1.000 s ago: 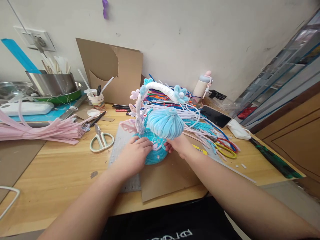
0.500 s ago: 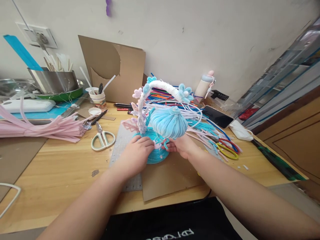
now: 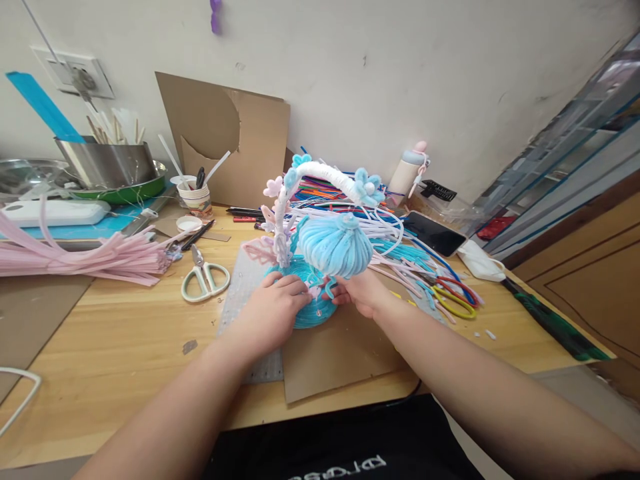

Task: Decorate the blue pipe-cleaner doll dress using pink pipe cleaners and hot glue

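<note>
A craft lamp made of fuzzy pipe cleaners stands before me. Its round blue base [image 3: 311, 316] lies on cardboard and a grey mat, and a white arched stem [image 3: 325, 172] carries pink and blue flowers. From the arch hangs a pleated light-blue shade [image 3: 336, 247]. My left hand [image 3: 276, 308] rests over the base's left side, fingers bent onto it. Below the shade, my right hand [image 3: 361, 293] has curled fingers at the base's right side, beside a blue curled pipe cleaner [image 3: 330, 288]. The shade hides part of these fingers.
White-handled scissors [image 3: 205, 280] lie left of the mat. Pink pipe cleaners [image 3: 100, 257] are bunched farther left. Behind the lamp are loose coloured pipe cleaners [image 3: 400, 250], a phone [image 3: 434, 232] and a bottle [image 3: 407, 175]. A paper cup [image 3: 195, 197] stands near leaning cardboard [image 3: 265, 147].
Hardly anything differs. Both hands stay at the base, with the right fingers shifting slightly near the blue curl. The view has moved a touch.
</note>
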`<control>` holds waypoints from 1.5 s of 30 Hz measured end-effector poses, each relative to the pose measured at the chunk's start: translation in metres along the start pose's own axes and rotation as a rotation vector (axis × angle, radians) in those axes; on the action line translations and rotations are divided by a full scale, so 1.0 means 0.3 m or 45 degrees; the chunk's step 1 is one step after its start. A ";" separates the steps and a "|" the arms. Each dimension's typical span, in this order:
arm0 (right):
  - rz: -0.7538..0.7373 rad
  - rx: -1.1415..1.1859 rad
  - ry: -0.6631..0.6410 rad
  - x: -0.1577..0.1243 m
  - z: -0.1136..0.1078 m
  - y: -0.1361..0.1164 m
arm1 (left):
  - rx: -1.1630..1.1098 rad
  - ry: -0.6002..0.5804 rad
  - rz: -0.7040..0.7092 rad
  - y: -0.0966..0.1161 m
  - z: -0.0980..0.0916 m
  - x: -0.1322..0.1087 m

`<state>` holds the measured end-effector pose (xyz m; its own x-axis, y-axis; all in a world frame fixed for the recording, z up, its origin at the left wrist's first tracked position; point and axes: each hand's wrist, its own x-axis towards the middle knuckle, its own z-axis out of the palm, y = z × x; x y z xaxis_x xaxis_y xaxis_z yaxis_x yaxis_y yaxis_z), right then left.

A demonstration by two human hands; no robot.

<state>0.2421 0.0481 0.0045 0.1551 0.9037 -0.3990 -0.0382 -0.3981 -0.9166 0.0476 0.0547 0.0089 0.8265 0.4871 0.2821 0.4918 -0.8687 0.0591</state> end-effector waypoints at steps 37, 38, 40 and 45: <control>-0.163 -0.231 0.005 0.053 0.011 0.013 | 0.063 -0.029 -0.107 0.048 0.028 0.009; -0.163 -0.232 -0.004 0.053 0.011 0.013 | 0.073 -0.034 -0.113 0.050 0.029 0.011; -0.165 -0.234 -0.032 0.053 0.011 0.013 | 0.098 -0.039 -0.124 0.054 0.031 0.014; -0.224 -0.245 -0.047 0.033 0.013 0.016 | 0.092 -0.014 -0.127 0.056 0.030 0.014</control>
<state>0.2395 0.0558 -0.0039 0.1062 0.9654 -0.2382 0.1748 -0.2540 -0.9513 0.0617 0.0430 0.0026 0.7753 0.5720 0.2677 0.5899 -0.8073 0.0167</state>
